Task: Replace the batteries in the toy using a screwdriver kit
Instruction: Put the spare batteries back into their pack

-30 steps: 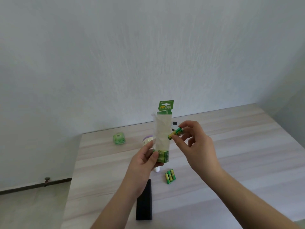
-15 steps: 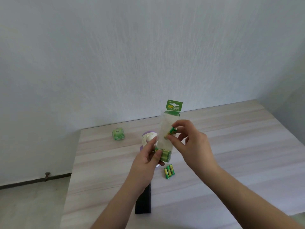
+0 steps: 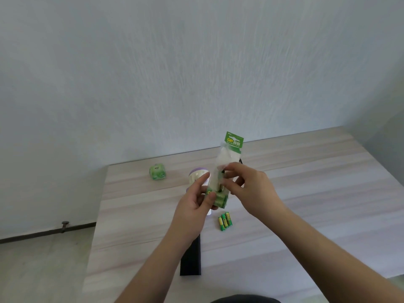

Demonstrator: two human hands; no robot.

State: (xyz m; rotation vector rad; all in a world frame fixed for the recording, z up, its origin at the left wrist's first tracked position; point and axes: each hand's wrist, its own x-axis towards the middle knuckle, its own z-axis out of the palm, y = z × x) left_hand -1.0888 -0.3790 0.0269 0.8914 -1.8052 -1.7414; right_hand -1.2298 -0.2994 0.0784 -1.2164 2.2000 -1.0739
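Pale wooden table [image 3: 306,193]: left hand [image 3: 194,206] pinches the battery pack [image 3: 220,184] low; right hand [image 3: 251,189] fingers curl at its wrapper, seemingly gripping a battery. Better to steady the pack and pull gently.

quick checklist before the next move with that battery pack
1. Pack held steady: ok. The left hand grips the bottom of the battery pack, thumb on the green cells.
2. Right hand grip: ok. The right hand pinches at the pack's clear wrap.
3. A battery in the right fingers: cannot tell, the fingers hide it.
4. Loose batteries accounted for: ok. Three loose batteries lie together on the table.
5. Toy within reach: ok. The purple and white toy sits just behind the left hand.
6. Screwdriver kit ready: cannot tell. The black case lies near the left forearm, shut.
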